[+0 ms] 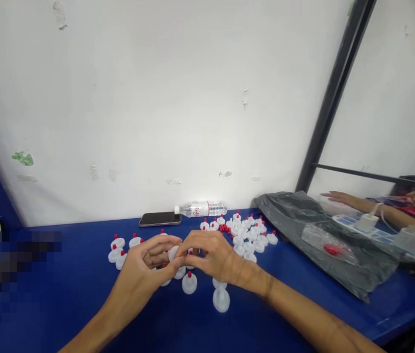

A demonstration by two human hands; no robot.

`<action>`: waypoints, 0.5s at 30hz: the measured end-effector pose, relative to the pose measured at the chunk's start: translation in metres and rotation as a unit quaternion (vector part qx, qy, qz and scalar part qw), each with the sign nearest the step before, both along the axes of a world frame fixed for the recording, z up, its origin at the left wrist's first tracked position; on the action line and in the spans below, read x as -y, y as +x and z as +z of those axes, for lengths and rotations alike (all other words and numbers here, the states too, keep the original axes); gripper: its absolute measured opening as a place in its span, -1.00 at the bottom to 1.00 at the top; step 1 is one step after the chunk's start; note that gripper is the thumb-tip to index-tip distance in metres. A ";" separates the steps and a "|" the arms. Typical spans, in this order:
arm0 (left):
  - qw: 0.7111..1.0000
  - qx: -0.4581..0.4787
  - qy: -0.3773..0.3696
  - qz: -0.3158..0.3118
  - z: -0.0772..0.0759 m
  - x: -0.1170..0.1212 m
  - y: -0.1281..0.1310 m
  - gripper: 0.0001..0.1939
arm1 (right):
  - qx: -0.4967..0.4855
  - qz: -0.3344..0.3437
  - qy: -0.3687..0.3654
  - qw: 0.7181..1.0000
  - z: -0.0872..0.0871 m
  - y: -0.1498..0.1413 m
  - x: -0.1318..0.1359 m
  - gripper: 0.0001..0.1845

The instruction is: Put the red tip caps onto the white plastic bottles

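In front of me, my left hand (146,267) is closed around the edge of a white round nozzle cap (173,253). My right hand (211,255) pinches at the same cap from the other side, and its fingers partly hide it. Whether this cap bears a red tip I cannot tell. Just below my hands stands a white cap with a red tip (189,283). A white cap showing no red tip (221,299) lies under my right wrist. More red-tipped caps (118,241) stand to the left of my left hand.
Behind my right hand are a group of white caps (251,235) and loose red tips (224,228). A phone (160,219) and a lying water bottle (207,209) are by the wall. At right lie a grey plastic bag (303,215), a clear bag with red pieces (334,249), a power strip (376,235) and another person's arm (354,201).
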State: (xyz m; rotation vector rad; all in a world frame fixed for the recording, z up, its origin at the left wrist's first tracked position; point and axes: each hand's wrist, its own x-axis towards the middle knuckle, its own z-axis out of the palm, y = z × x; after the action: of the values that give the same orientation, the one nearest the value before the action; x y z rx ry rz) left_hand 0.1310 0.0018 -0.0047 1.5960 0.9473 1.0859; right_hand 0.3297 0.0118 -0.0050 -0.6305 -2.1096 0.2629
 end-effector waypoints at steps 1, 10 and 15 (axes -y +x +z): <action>1.000 -0.001 -0.003 0.002 0.002 0.001 0.000 -0.52 | -0.001 0.004 0.007 1.000 0.001 0.000 0.001 -0.91; 0.998 -0.011 -0.063 -0.003 0.005 0.002 0.000 -0.49 | 0.001 0.012 -0.002 1.000 0.000 0.000 0.001 -0.94; 0.998 -0.010 -0.066 -0.006 0.000 -0.001 -0.003 -0.49 | 0.000 0.013 -0.010 1.000 0.001 -0.001 0.000 -0.96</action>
State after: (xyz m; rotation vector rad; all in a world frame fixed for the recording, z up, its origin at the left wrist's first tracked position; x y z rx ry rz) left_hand 0.1285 0.0031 -0.0045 1.5055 1.0010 0.9817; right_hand 0.3283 0.0115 -0.0037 -0.6155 -2.1193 0.2981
